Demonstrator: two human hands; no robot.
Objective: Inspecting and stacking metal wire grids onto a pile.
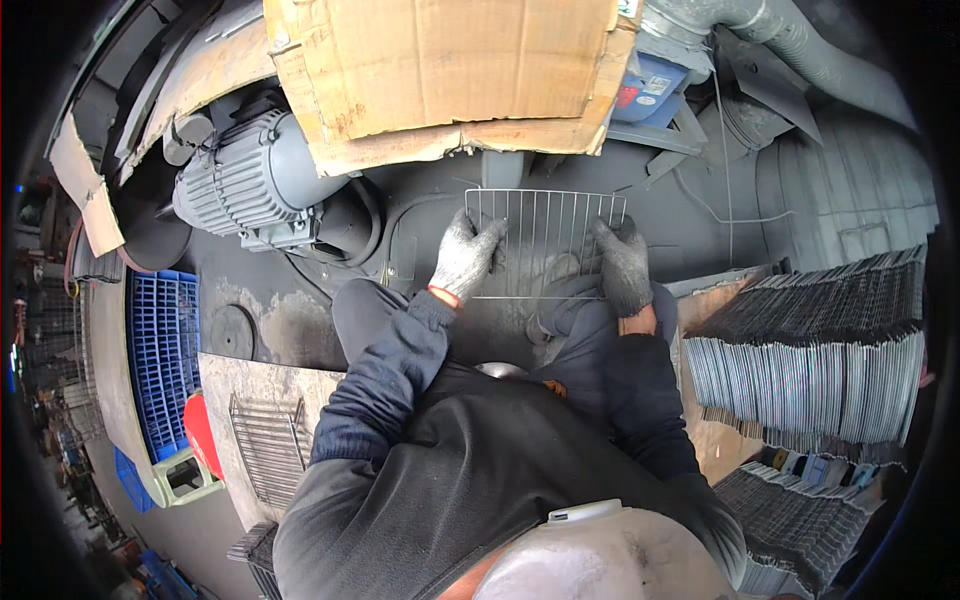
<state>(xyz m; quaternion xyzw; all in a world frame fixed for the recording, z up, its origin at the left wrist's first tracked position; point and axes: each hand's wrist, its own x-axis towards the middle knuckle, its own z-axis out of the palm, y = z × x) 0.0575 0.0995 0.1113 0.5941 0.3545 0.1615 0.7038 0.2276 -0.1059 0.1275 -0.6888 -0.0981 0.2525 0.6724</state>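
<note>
I hold a rectangular wire rack (pixel 545 235) flat in front of me, above my knees. My left hand (pixel 464 256), in a grey knit glove, grips its left edge. At the rack's right edge my right hand (pixel 624 265), in a darker grey glove, holds on. The rack's far edge lies close to the dark machine body (pixel 420 215) ahead of me. Both dark sleeves run down to my body at the lower middle.
A grey electric motor (pixel 250 180) sits at the upper left under torn cardboard (pixel 450 70). A tall stack of wire racks (pixel 820 345) stands to my right. Another wire rack (pixel 268 445) lies on a board at my lower left, beside blue crates (pixel 165 350).
</note>
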